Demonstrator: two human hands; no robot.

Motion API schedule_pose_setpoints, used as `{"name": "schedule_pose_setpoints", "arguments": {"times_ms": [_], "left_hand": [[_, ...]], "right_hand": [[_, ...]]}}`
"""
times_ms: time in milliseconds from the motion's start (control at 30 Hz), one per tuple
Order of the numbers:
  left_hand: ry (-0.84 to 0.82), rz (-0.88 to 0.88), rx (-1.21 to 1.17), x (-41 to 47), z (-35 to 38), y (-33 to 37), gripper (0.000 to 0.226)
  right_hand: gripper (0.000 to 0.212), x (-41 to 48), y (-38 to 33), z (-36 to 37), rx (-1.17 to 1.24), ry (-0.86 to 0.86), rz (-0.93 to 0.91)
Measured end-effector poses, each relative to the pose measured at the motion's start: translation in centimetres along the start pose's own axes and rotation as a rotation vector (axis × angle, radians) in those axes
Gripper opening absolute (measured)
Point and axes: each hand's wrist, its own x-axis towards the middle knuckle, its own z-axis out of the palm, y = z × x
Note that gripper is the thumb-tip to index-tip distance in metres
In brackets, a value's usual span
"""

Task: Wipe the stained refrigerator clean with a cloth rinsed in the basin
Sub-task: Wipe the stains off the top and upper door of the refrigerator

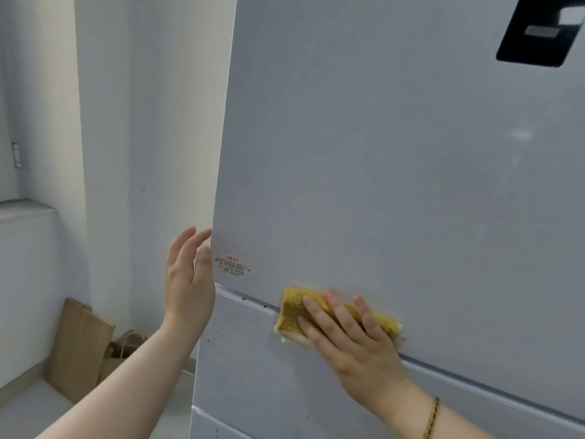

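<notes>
A tall white refrigerator (364,153) fills the right of the view. My right hand (351,340) presses a folded yellow cloth (292,315) flat against the door, right at the seam between the upper door and the drawer front below. Its fingers lie straight over the cloth. My left hand (188,280) is raised beside the refrigerator's left edge, fingers straight, holding nothing; its thumb is close to the edge. Small dark specks dot the drawer front (240,343) below the seam. No basin is in view.
A small red-printed sticker (232,266) sits low on the upper door. A black panel (541,30) is at the door's top right. Brown paper bags (85,346) lean against the wall on the floor at the left. A white ledge (25,210) juts out at far left.
</notes>
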Motion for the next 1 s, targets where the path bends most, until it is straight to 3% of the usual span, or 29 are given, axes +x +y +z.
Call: {"name": "schedule_pose_setpoints", "arguments": {"times_ms": [100,233,500,867,1000], "left_hand": [[-0.029,0.297,0.036,-3.2,1.8,0.5,0.038],[-0.119,0.567,0.159,-6.8,5.0,0.8,0.04],[-0.202,0.804,0.352,-13.0,11.1,1.8,0.044],[-0.183,0.728,0.515,-15.8,14.4,2.4,0.053],[-0.204,0.655,0.515,-16.6,14.7,3.7,0.055]], "right_hand": [[0.048,-1.8,1.2,-0.6,-0.023,-0.016,0.0],[0.042,-3.6,2.4,-0.7,-0.058,-0.016,0.004],[0.031,-12.5,8.2,-4.0,-0.057,0.011,0.107],[0.035,-24.8,15.3,-8.4,-0.136,-0.094,0.199],[0.041,-26.9,16.0,-9.7,-0.1,-0.16,0.33]]}}
